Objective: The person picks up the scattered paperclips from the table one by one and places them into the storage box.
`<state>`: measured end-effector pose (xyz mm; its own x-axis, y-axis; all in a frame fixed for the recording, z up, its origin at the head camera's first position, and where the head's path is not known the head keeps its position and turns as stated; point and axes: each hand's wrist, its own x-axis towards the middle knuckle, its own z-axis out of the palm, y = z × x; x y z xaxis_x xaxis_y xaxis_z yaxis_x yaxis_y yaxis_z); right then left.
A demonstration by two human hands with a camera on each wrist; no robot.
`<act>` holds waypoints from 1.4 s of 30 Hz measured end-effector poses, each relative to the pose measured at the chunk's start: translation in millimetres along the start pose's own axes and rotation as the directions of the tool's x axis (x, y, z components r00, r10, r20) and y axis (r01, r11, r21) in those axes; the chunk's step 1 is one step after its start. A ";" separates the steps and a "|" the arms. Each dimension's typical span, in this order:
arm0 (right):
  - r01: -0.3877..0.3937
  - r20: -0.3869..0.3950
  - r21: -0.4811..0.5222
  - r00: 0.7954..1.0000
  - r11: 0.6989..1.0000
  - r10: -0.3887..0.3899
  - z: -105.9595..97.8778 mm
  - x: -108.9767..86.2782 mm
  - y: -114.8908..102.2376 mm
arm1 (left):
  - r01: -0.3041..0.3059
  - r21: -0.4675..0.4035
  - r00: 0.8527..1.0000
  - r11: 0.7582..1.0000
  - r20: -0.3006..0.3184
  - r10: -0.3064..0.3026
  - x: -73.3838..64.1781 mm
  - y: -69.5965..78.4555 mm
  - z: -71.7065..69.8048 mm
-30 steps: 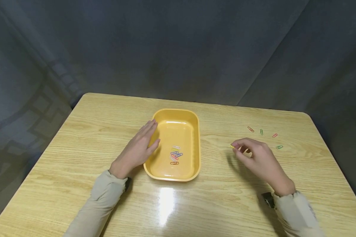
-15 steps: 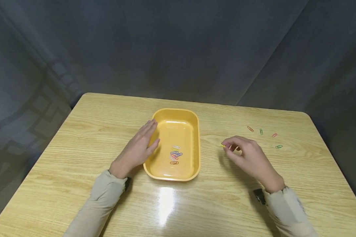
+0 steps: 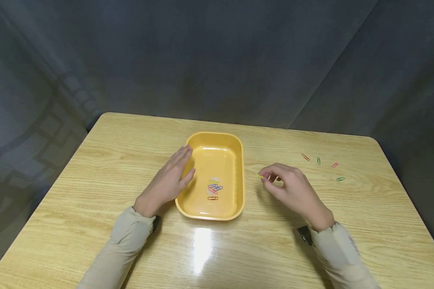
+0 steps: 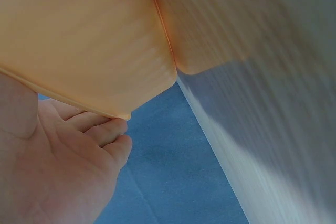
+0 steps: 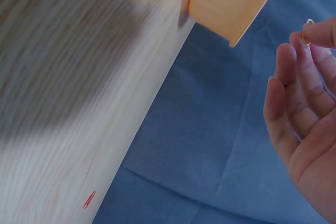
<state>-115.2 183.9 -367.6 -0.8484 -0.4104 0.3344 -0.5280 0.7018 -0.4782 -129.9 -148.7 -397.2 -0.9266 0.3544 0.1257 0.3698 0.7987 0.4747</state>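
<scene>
My right hand pinches a yellow paper clip between thumb and index finger, just right of a yellow plastic tray. In the right wrist view the clip pokes out past the fingertips, its lower part hidden by them. My left hand rests along the tray's left rim with its fingers straight and the thumb over the inside. From the left wrist, the fingers lie at the edge of the tray wall. A small group of coloured paper clips lies on the tray floor.
At the right of the wooden table lie a red clip, a green clip, a pink clip and another green clip. A dark curtain hangs behind the table's far edge.
My right hand has moved left toward the tray, carrying the yellow paper clip. The left hand, the tray and the loose clips have stayed where they were.
</scene>
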 end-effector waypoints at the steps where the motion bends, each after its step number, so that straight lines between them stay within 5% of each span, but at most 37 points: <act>1: 0.001 0.003 0.006 1.000 1.000 -0.001 0.8 1.0 -1.0 | 0.000 0.001 1.000 1.000 -0.001 0.000 0.2 -0.1 0.1; 28: 0.082 0.082 0.216 0.991 0.973 -0.102 36.7 27.1 -31.2 | -0.002 -0.008 1.000 1.000 0.003 0.002 0.5 -0.3 1.1; 42: 0.096 0.142 0.243 0.981 0.965 -0.133 55.4 38.0 -40.7 | 0.009 0.001 1.000 1.000 0.000 -0.009 0.2 0.0 0.3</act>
<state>-128.0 107.4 -380.4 -0.7676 -0.5783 0.2764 -0.6001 0.4970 -0.6268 -130.1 -148.6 -397.4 -0.9298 0.3473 0.1216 0.3617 0.8022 0.4750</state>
